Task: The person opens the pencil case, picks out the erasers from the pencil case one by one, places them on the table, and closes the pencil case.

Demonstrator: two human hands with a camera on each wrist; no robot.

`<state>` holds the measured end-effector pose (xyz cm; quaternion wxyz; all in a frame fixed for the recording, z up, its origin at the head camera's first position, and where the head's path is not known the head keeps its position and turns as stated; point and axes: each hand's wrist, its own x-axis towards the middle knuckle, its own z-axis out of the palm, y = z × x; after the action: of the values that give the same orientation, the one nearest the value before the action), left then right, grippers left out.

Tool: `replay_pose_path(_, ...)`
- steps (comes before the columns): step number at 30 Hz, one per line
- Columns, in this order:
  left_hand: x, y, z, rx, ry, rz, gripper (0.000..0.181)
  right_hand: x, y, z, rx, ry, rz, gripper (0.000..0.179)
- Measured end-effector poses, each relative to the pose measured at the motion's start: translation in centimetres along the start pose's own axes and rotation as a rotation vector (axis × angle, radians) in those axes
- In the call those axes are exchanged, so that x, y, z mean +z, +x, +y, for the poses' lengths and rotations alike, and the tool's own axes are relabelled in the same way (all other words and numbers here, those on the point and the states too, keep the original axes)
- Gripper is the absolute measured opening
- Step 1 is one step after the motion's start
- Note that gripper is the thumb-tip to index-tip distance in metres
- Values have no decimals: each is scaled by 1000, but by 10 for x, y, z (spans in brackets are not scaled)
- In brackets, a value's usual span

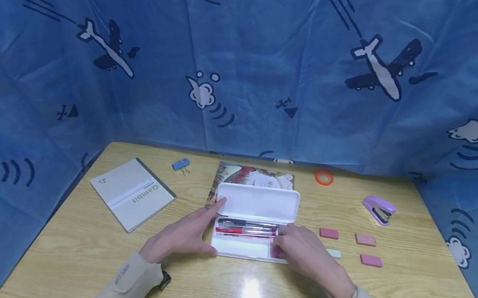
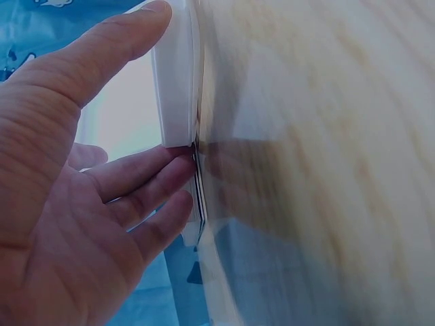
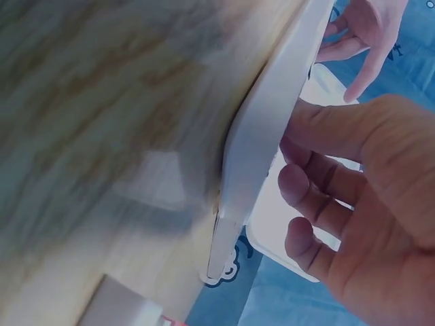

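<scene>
A white pencil case [image 1: 240, 248] lies open on the table, its lid [image 1: 258, 203] raised at the back. In its rear compartment are a red pen [image 1: 246, 231] and a dark-capped pen [image 1: 236, 223]. My left hand [image 1: 184, 235] spans the case's left end. Its thumb touches the front corner and its other fingers rest along the end and beside the lid. My right hand [image 1: 300, 248] reaches into the right end with curled fingers, pinching a pink eraser [image 1: 274, 251] low in the front compartment. The right fingertips are mostly hidden by the case wall in the right wrist view.
Right of the case lie several pink erasers [image 1: 329, 233] and a mint one [image 1: 333, 253]. Farther off are a purple stapler [image 1: 378, 209] and orange tape roll [image 1: 323, 177]. A booklet [image 1: 226, 175] lies behind the lid. A notebook [image 1: 133, 194] and blue binder clip [image 1: 181, 164] are left.
</scene>
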<state>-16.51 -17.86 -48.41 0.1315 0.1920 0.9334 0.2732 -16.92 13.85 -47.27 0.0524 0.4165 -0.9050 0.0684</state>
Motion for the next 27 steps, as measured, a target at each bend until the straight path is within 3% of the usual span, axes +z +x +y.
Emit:
replay_pose_path(10,0,1,0,0,0,3,128,-13,-3,-5,93,0,23,18)
replay_pose_path(16,-1,1,-1,13,1,11,127,-24,-14,-7,181,58,46,23)
replay_pose_path(22,0,1,-1,19,3,9,127,-33,-38,5,225,47,130,23)
replay_pose_path(27,0,1,-2,21,10,8,127,-37,-66,21,322,35,96,22)
